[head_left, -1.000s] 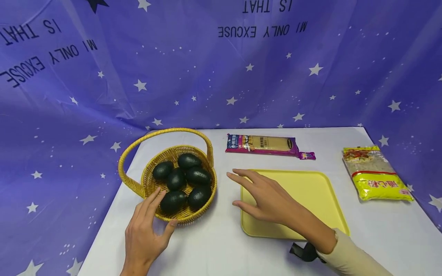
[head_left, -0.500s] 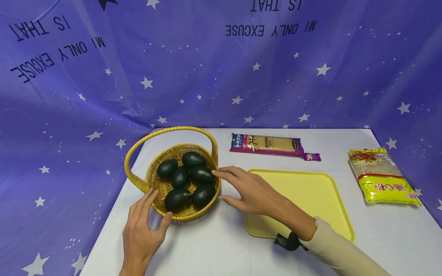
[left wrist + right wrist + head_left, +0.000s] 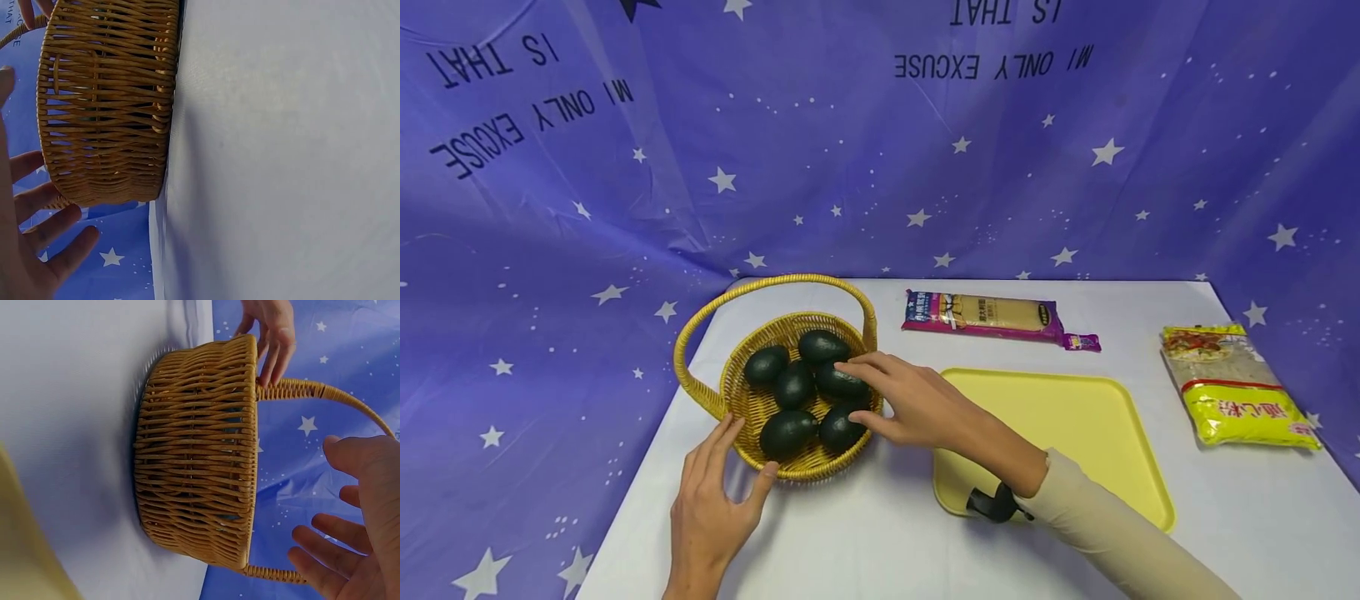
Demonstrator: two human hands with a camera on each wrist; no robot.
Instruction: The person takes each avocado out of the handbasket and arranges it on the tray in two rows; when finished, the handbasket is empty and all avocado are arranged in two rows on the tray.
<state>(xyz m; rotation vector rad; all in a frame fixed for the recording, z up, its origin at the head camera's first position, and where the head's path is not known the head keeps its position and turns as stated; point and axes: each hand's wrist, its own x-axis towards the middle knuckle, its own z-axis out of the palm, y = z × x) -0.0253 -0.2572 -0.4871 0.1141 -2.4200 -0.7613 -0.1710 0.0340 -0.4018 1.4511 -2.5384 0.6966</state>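
A yellow wicker basket with a tall handle stands at the left of the table, holding several dark green avocados. My left hand is at its near left rim, fingers spread and thumb apart. In the left wrist view, those fingers lie along the basket's side. Over the right rim reaches my right hand, thumb and fingers apart above the avocados on that side. The right wrist view shows this hand above the rim with nothing between its fingers.
A yellow tray lies right of the basket, partly under the right forearm. Behind it are a spaghetti pack and a small purple packet. A yellow pasta bag lies far right. A purple starry cloth hangs behind.
My right hand has moved left from over the tray to above the avocados at the basket's right side. The left hand has stayed by the rim. The view has shifted slightly.
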